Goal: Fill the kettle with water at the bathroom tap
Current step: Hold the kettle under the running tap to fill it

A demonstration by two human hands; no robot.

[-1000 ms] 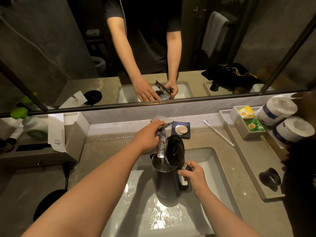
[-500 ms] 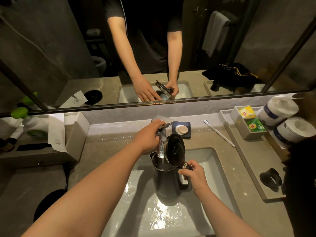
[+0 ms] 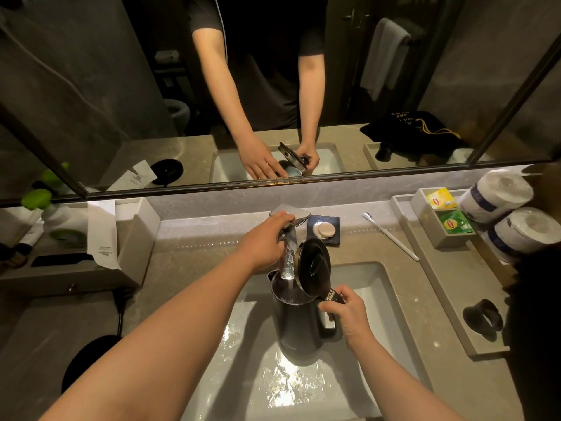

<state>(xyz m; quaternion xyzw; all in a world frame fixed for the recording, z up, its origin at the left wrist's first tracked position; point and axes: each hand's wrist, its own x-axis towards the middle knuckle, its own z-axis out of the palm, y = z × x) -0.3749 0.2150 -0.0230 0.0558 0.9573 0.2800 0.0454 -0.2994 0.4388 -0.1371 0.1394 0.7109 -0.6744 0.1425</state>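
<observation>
Dark matte cylindrical kettle (image 3: 299, 323) stands upright in the white rectangular basin (image 3: 385, 302), round hinged lid (image 3: 312, 265) tipped open. Right hand (image 3: 346, 317) has its fingers wrapped tight round the kettle's handle. Left hand (image 3: 264, 243) rests curled over the flat, angular chrome tap (image 3: 290, 215). A rippled ribbon of water (image 3: 288, 262) falls into the kettle's mouth. Basin floor wet, glinting. Stone-look counter (image 3: 194, 253) around the basin.
</observation>
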